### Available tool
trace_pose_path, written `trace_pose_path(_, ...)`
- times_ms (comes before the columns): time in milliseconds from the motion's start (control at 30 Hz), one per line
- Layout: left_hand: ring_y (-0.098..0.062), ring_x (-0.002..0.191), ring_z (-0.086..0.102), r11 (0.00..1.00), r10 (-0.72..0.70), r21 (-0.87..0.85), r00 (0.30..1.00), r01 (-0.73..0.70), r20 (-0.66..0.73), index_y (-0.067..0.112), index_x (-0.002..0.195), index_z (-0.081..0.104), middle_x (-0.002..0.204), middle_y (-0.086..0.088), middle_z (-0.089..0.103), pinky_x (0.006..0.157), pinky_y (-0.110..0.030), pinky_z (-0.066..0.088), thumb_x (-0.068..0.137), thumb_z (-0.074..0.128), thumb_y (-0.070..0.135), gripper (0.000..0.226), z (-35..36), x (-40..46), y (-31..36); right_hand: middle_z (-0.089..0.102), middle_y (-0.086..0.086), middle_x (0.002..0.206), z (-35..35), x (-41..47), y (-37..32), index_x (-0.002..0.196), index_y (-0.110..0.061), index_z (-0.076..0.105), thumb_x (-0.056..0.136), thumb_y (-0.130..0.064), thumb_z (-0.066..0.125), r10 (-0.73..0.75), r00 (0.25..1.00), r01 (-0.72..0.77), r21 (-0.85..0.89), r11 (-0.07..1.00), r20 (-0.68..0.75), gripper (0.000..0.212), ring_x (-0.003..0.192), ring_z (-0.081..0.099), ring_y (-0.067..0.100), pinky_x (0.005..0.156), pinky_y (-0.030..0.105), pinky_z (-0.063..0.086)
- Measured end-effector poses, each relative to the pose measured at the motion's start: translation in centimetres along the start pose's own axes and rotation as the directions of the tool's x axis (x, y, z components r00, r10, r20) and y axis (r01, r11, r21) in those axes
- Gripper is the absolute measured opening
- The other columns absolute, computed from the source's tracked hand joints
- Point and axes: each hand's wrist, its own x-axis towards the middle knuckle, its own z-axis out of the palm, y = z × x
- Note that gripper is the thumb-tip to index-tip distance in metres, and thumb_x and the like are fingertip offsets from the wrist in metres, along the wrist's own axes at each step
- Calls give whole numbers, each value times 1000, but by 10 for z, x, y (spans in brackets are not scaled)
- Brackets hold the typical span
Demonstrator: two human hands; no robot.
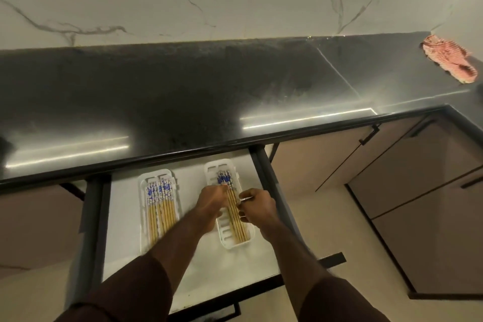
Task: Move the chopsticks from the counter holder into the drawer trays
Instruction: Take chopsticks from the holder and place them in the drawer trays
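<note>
Both your hands are at the right tray, settling its chopsticks.

Your left hand (213,197) reaches across from the left and rests its fingers on the chopsticks (234,210) in the right tray (225,239), probably to keep them side by side and parallel. Your right hand (254,205) comes from the right with curled fingers at the bundle's edge; it seems to pinch something thin there, but I cannot tell if it really holds a stick. The blue patterned ends point to the back of the open drawer (125,217), the same as the fuller bundle (160,206) in the left tray (142,227), so both sets match. Both forearms stretch forward and down, wrists low over the tray. No holder shows on the counter (183,91).
</note>
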Motion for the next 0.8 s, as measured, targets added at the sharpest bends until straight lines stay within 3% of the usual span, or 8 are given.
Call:
trace_pose_path(100,-23,89,62,998,67,-22,998,-67,-10,12,99,62,97,-8,67,83,-39,49,101,44,24,22,-11,-29,5,71,5,104,1,-21,-11,116,-12,68,91,-14,68,-87,996,87,4,996,13,25,91,72,25,81,43,62)
trace_pose_path(333,-30,101,64,986,149,-63,983,-156,-106,9,113,63,107,-13,68,90,-42,52,100,46,26,27,-61,-98,9,72,5,106,14,-80,-48,113,-11,71,87,-24,72,-257,966,256,-69,964,-11,29,82,72,23,77,39,63)
trace_pose_path(467,-28,95,66,967,213,-102,962,-232,-169,8,109,66,103,-12,71,92,-43,52,98,49,26,27,-113,-135,14,73,3,101,47,-107,-80,107,-13,72,88,-28,71,-355,934,356,-107,928,37,24,75,72,20,77,39,63)
trace_pose_path(600,-22,83,64,948,245,-142,940,-283,-238,10,102,67,97,-10,70,75,-34,53,97,52,24,21,-184,-163,15,72,7,94,96,-137,-121,94,-12,70,92,-23,67,-434,890,448,-87,890,142,12,81,71,22,72,33,63)
trace_pose_path(700,-17,71,60,935,261,-162,921,-315,-289,12,96,66,90,-9,67,63,-30,47,95,54,22,16,-249,-187,10,71,11,86,148,-162,-149,89,-6,70,89,-21,69,-472,867,479,-5,878,161,15,70,69,22,59,30,59)
trace_pose_path(800,-15,61,54,917,279,-180,895,-356,-348,12,96,64,81,-7,64,55,-26,40,94,55,18,11,-329,-210,1,71,12,81,214,-186,-176,79,-11,69,86,-19,71,-511,839,515,32,857,186,11,65,68,21,56,32,58)
